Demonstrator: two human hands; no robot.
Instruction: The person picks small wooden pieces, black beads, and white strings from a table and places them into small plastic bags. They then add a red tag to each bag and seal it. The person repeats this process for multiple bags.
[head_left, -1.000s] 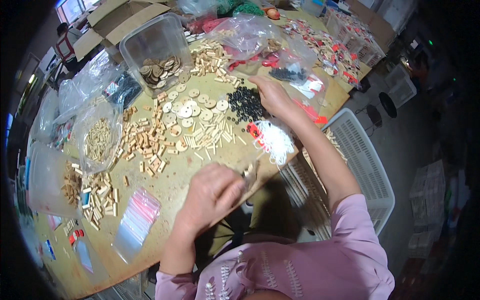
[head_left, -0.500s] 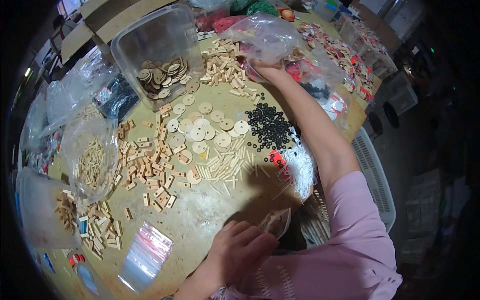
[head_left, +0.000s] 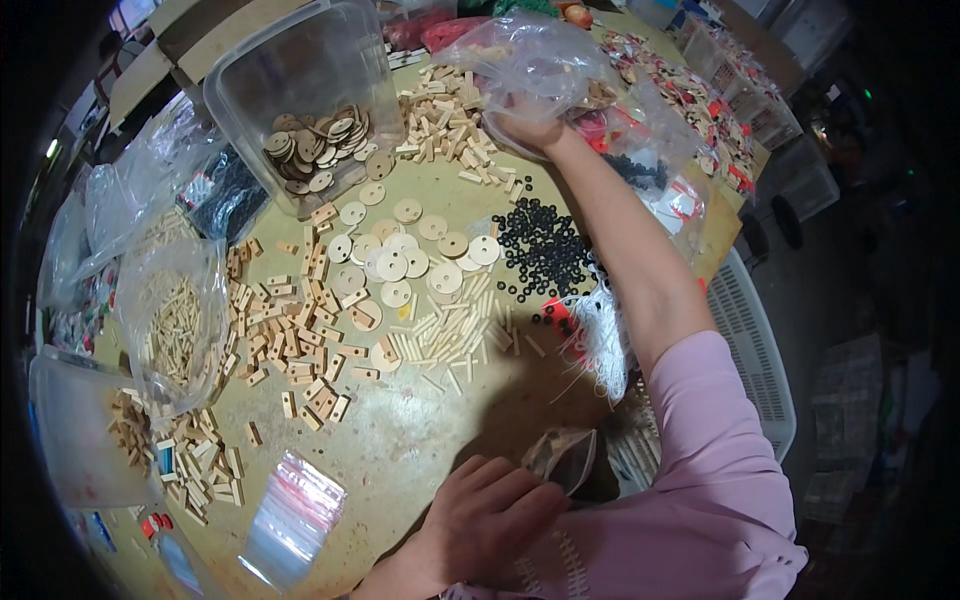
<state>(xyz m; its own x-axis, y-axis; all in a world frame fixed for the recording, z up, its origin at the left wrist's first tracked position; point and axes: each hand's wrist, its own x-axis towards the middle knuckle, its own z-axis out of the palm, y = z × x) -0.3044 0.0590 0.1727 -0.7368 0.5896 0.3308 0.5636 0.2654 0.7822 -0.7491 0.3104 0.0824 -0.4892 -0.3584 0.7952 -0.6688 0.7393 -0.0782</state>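
My left hand [head_left: 488,515] is closed near the front edge of the table, gripping a small clear plastic bag [head_left: 568,456] whose mouth gapes a little. My right arm stretches far forward. At its end my right hand [head_left: 530,128] is partly inside a large clear plastic bag [head_left: 545,60], and the plastic and my wrist hide its fingers. Beside that bag lies a heap of short wooden sticks [head_left: 440,120]. Under my right forearm are a pile of small black rings [head_left: 540,245] and a bundle of white strings [head_left: 600,345].
Round wooden discs [head_left: 395,265], drilled wooden blocks [head_left: 300,335] and thin wooden pegs [head_left: 455,330] cover the middle. A tilted plastic bin [head_left: 225,100] holds more discs. Flat zip bags [head_left: 292,520] lie front left. A white basket [head_left: 750,340] stands beyond the right edge.
My right hand has stayed at the large bag and shifted only slightly. The small bag in my left hand has tilted, so its opening shows more. The whole view has moved a little.
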